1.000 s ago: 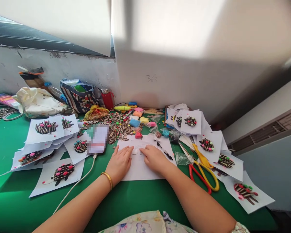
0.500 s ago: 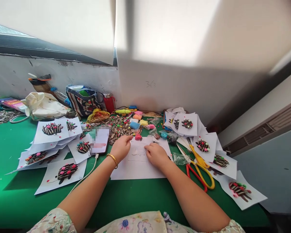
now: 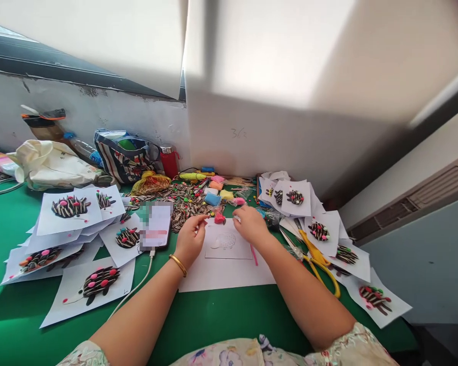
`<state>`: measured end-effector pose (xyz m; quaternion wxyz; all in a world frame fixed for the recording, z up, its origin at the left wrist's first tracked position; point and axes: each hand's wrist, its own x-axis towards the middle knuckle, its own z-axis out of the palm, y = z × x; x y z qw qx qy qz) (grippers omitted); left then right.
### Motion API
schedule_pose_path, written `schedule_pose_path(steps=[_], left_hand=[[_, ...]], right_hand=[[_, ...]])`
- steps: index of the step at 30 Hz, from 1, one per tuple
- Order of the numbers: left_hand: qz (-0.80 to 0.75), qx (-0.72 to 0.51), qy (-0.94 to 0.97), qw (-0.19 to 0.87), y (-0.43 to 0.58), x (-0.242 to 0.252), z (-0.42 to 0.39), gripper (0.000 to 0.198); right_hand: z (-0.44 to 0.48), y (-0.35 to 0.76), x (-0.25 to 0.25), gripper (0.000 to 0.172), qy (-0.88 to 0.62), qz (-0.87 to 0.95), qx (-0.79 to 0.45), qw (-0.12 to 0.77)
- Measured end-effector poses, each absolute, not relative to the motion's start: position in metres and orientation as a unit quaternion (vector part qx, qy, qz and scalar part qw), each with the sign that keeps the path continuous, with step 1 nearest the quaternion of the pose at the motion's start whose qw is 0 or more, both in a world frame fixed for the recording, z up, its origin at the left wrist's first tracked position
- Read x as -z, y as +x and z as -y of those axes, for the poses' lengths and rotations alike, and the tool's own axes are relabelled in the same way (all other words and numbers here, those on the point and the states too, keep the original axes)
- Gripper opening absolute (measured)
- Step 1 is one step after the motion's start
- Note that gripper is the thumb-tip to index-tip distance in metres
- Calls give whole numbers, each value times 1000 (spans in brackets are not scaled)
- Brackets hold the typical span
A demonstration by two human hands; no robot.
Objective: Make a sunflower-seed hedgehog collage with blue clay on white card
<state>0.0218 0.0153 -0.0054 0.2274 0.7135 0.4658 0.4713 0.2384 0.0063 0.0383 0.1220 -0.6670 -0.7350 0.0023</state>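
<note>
Left hand (image 3: pixel 190 240): fingers curled, thumb near forefinger; whether they grip anything cannot be told. Right hand (image 3: pixel 251 223): fingers bent downward; whether they pinch anything cannot be told. Between the hands, just nearer than the fingertips: small white paper rectangle with thin-lined animal outline (image 3: pixel 226 243), flat upon larger white paper sheet (image 3: pixel 229 277). Between the fingertips: small bright-red lump (image 3: pixel 219 217). Beyond the fingers: soft blue packet (image 3: pixel 212 199), soft yellow packet (image 3: pixel 226 194), loose heap of striped seeds (image 3: pixel 187 203). Left of the left fingers: dark-edged phone (image 3: pixel 158 223). Right of the right fingers: yellow-handled metal scissors (image 3: pixel 336 287). Farther out, either side: white cards bearing seed-covered animals (image 3: pixel 70 207).
</note>
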Motion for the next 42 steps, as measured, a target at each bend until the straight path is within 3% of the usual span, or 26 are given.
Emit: schedule_pose_path(steps=[11,21,27,42], left_hand=[[-465,-444,738,207,22,12,-17,25],[-426,-373,805,178,26,14,-12,22],[-422,-369,809,176,27,15,-11,23],[-412,-260,863,129,29,15,-6,33]], right_hand=[[-9,223,-37,23,-659,745,-2,105],[5,302,-42,28,-773,624,19,117],[5,292,-32,26,-725,680,-63,91],[4,272,-28,21,-713,697,-52,50]])
